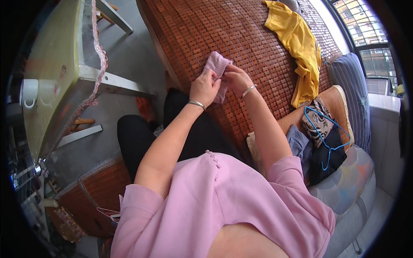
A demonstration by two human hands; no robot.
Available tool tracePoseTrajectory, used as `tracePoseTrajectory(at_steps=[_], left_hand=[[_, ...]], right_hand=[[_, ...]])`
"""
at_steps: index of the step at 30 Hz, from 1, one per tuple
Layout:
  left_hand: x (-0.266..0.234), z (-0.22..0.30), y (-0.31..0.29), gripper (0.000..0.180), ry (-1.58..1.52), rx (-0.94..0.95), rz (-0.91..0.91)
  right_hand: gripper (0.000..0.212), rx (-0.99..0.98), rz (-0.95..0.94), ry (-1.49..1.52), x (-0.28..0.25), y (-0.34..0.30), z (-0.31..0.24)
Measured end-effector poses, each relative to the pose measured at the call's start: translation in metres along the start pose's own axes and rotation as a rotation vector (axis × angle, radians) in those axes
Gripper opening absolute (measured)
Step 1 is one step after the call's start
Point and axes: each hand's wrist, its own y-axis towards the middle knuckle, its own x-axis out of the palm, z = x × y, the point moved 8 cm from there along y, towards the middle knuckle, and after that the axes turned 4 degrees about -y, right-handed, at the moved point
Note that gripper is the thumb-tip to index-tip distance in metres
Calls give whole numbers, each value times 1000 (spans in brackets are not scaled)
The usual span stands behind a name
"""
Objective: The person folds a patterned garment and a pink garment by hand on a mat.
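**A:** Status?

**B:** Largest first. I'm seated at a wide brown woven mat (pixel 241 47) that covers the surface ahead of me. A yellow garment (pixel 301 47) lies spread on its far right part, well apart from my hands. To my right sits a heap of dark and patterned clothes (pixel 318 137) with a blue wire hanger (pixel 329 144) lying on top. A table with a fringed cloth (pixel 56 73) is off to my left, white mug (pixel 29 92) near its edge.

**A:** And what's in hand?

**B:** A small pink garment (pixel 216 69), bunched up, held just above the mat's near edge. Both hands are on it. My left hand (pixel 204 88) is curled closed round its lower left part. My right hand (pixel 235 79) pinches the right edge between thumb and fingers. There's a metal bangle on each wrist.

**A:** Handling?

**B:** My judgement: very light, thin, fully limp. No stiffness, so it droops wherever it isn't supported. Not fragile and not slippery; fabric grips skin fine. The mat's ribbed surface might snag a loose thread, low risk.

**A:** Where to take hold?

**B:** Edges or a seam, two points spread apart, so it hangs flat rather than wadded. A light pinch is enough. Grabbing the middle just balls it up.

**A:** Anything hidden?

**B:** The underside of the cloth, and my left fingertips behind it.
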Motion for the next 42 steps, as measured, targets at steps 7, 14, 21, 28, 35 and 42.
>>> tracePoseTrajectory(at_steps=[7,14,21,28,35,42], left_hand=[[-11,15,-31,32,311,124,26],[-4,15,-37,26,438,89,-80],[-16,38,-38,15,336,247,94],[2,33,-44,17,403,274,-33],[-12,30,-45,25,520,283,95],[5,29,-34,10,600,344,131]], right_hand=[[32,69,5,-55,-8,-43,20],[35,49,-30,31,-2,-42,29],[48,109,-101,65,17,-45,29],[48,183,-82,83,25,-36,32],[29,85,72,275,-7,-16,26],[23,60,251,-109,-12,-8,15]])
